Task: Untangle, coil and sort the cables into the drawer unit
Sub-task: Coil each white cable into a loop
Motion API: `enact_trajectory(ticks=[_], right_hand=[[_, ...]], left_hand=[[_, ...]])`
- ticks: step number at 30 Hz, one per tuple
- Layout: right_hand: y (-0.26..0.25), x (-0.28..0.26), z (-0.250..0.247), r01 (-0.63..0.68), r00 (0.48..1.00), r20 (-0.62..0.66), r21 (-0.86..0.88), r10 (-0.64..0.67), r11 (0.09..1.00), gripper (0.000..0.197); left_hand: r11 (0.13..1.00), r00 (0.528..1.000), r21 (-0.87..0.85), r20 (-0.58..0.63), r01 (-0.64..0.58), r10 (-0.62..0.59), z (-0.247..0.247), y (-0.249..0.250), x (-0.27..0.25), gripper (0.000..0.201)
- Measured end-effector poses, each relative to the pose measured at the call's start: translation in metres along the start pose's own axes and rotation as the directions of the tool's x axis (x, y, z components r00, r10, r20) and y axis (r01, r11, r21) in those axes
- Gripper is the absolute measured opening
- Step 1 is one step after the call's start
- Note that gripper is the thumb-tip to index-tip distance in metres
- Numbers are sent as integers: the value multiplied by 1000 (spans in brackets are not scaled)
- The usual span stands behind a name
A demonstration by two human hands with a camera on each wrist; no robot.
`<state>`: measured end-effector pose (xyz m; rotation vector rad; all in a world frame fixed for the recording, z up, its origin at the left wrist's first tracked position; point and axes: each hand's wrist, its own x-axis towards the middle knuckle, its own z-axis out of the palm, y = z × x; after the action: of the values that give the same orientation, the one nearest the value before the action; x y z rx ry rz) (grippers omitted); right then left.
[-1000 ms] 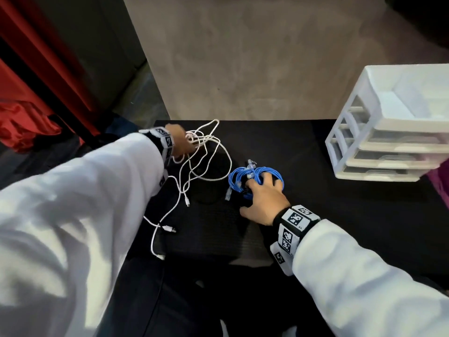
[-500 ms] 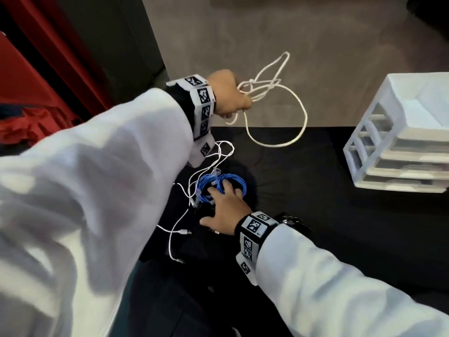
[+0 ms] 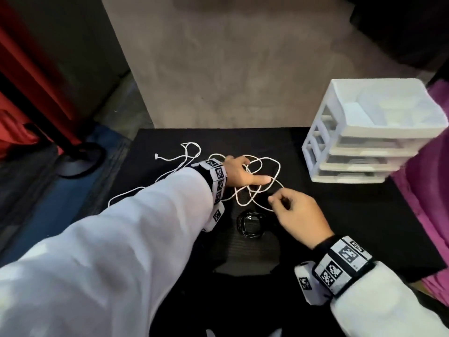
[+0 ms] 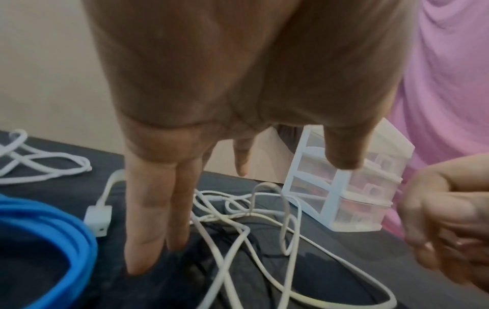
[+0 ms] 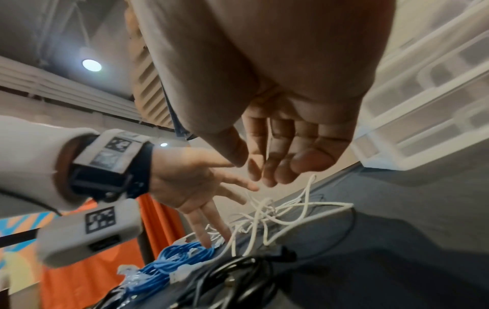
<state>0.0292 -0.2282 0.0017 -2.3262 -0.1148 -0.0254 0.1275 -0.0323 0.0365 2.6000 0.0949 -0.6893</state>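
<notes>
Left hand: the left hand (image 3: pixel 239 175) lies spread over the white cable (image 3: pixel 264 188), fingers straight and touching the loops, gripping nothing.
Right hand: the right hand (image 3: pixel 295 214) pinches 1 strand of the white cable between thumb and fingertips, near side of the tangle.
Where things are: white tangle mid-table; blue cable (image 4: pixel 50 236) coiled on the left; black cable (image 3: pixel 250 223) coiled on the near side; drawer unit (image 3: pixel 364 135) far right, its drawers look closed.
Risk: pulling that strand while loops cross likely tightens a knot; a plug (image 4: pixel 98 217) may snag the blue coil and drag it.
Count: 3 cables, 1 drawer unit with 3 drawers, 2 hands.
</notes>
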Motion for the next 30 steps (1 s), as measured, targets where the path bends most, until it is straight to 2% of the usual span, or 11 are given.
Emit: enact_trajectory(ticks=[3,5,7,8,11,12,14,17,22,28,30], right_hand=[[20,6,1,11,999,-36,-38,-13,999,10],[24,11,7,52,998,-43,-90,-56,995,7],[22,20,16,123,992,-10,-151,-126,981,27],[21,27,20,171,985,23,-180,-169,969,38],[13,51,34,228,952,262,-252,-160,940,60],[11,59,38,211,932,347,-294,-101,932,63],[12,69,43,172,906,422,-386,8,906,59],[16,72,43,90,925,369,-452,94,887,46],[31,64,27,-6,938,307,-451,161,893,24],[50,54,-6,-84,922,272,-556,276,827,20],[55,50,-11,-94,920,266,-562,288,822,19]], left_hand=[[997,997,37,-43,-66,68,-4,-11,-6,108],[993,966,27,-230,-119,122,-10,-26,-12,77],[984,891,50,-420,-169,174,-1,-38,-31,40],[975,867,101,-447,-197,221,11,-41,-41,34],[943,931,226,-215,-246,294,68,-43,-67,36],[951,953,211,-153,-226,261,85,-42,-71,38],[981,969,67,-157,-182,190,104,-44,-68,40],[986,984,-154,-173,-61,34,104,-50,-60,37],[990,990,-141,-142,-7,-13,81,-65,-65,25],[921,900,-376,-358,105,-248,8,-135,-67,16],[932,884,-347,-396,107,-249,-7,-158,-67,13]])
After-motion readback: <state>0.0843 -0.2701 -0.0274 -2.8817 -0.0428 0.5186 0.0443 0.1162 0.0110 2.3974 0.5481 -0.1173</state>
